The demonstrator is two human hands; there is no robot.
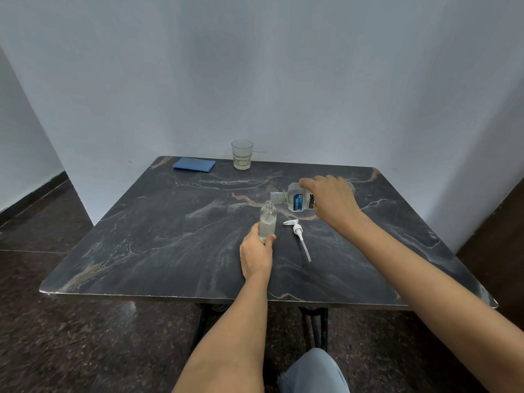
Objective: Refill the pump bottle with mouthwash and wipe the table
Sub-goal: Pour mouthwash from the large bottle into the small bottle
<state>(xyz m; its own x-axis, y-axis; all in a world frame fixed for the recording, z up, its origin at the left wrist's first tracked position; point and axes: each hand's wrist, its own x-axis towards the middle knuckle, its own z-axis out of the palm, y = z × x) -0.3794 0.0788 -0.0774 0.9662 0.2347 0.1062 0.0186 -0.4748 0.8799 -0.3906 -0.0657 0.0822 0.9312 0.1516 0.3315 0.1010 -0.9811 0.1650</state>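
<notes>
**Pour in progress: spill risk at narrow neck**

Left hand (pixel 256 255) wraps the small clear pump bottle (pixel 268 219) at frame centre. Right hand (pixel 330 199) clasps the tipped clear mouthwash bottle (pixel 296 200), spout just above. Misalignment likely wets the dark marble table (pixel 170 236). Folded blue cloth (pixel 194 164) upper left.

Marble table (pixel 170 251): cloth (pixel 194 164), glass (pixel 242 154), pump (pixel 298 236).

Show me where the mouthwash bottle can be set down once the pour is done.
Bare tabletop spans the whole left half, bordered by the blue cloth at the back. The near right corner is also free. It is crowded mid-table: pump bottle, pump head, both hands.
</notes>
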